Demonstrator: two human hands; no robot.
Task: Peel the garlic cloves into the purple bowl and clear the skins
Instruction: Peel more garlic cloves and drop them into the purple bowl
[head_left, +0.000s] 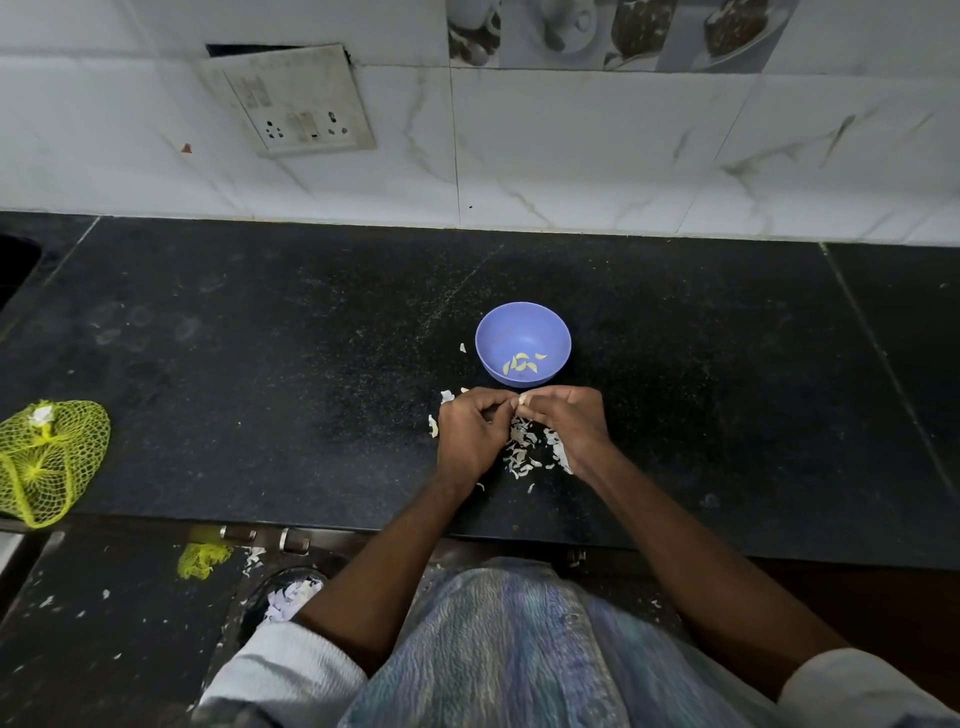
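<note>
The purple bowl (523, 327) stands on the black counter with several peeled garlic cloves (521, 363) at its bottom. Just in front of it my two hands meet. My right hand (569, 423) pinches a pale garlic clove (523, 399) at its fingertips. My left hand (470, 434) has its fingers curled against the same clove; its fingertips are hidden from me. A heap of white garlic skins (530, 447) lies on the counter under and between my hands, with a few stray flakes (445, 397) to the left of the bowl.
A yellow-green mesh bag (47, 460) lies at the counter's left front edge. A switch and socket plate (291, 98) is on the tiled wall behind. Below the counter edge a bin (291, 597) holds skins, and flakes litter the floor.
</note>
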